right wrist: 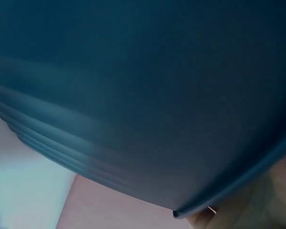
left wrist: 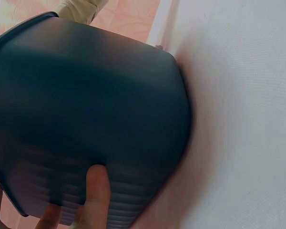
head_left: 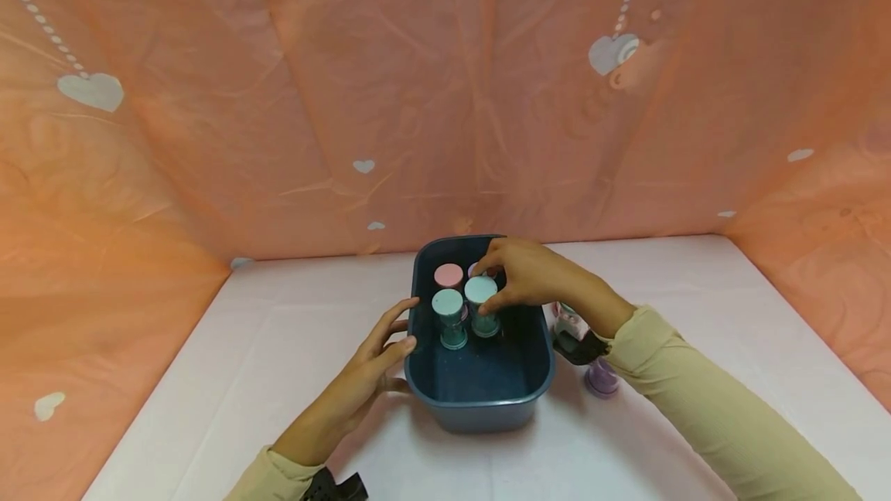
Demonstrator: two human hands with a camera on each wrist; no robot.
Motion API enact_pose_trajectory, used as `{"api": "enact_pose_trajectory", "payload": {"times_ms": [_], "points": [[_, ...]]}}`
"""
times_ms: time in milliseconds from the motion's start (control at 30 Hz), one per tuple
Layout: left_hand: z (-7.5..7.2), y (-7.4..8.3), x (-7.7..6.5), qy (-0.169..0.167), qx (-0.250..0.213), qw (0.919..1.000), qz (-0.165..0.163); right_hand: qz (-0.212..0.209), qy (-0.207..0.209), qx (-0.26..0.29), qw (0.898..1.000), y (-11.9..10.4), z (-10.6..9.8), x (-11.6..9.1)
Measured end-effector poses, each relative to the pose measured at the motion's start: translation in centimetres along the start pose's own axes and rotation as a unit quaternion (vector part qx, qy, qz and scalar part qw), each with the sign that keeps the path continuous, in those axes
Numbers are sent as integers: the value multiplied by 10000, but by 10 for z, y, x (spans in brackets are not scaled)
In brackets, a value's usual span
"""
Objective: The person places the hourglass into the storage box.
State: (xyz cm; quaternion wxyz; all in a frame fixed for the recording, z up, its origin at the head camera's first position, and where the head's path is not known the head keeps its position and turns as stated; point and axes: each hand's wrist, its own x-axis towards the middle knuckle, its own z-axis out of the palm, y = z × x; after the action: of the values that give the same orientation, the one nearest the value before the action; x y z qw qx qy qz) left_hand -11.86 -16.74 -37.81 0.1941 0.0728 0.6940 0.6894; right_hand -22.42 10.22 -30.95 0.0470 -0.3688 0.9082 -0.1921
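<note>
A dark blue plastic bin [head_left: 480, 377] stands on the white table, with several capped sand timers upright inside. My right hand [head_left: 532, 273] reaches over its right rim and pinches a teal-capped sand timer [head_left: 481, 290] between thumb and fingers. Just left of it stands another teal-capped timer [head_left: 448, 304]. Behind them are a pink-capped timer [head_left: 448, 276] and a purple cap partly hidden by my fingers. My left hand [head_left: 372, 354] rests against the bin's left side, fingertips at the rim. In the left wrist view, extended fingers [left wrist: 98, 188] touch the bin's outer wall [left wrist: 95, 95].
Right of the bin, on the table, lie a purple timer [head_left: 602, 379] and a pinkish one [head_left: 567, 322], both partly covered by the right wrist and its strap. An orange sheet [head_left: 445, 138] with white hearts rises behind the white tabletop [head_left: 299, 315] and on both sides.
</note>
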Motion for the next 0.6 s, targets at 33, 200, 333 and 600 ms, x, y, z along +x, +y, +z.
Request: {"api": "enact_pose_trajectory", "payload": {"times_ms": [33,200,333,600], "points": [[0,0,0,-2,3,10000,1,-31,-12,-17,10000,1,1,1],[0,0,0,-64,15,10000,20,-130,-47,-105,9998,4,5,3],[0,0,0,-86,-11,10000,29,-153,-93,-231,9996,4,8,5],[0,0,0,-100,-4,9999,84,-111,-149,-596,9981,1,10,7]]}}
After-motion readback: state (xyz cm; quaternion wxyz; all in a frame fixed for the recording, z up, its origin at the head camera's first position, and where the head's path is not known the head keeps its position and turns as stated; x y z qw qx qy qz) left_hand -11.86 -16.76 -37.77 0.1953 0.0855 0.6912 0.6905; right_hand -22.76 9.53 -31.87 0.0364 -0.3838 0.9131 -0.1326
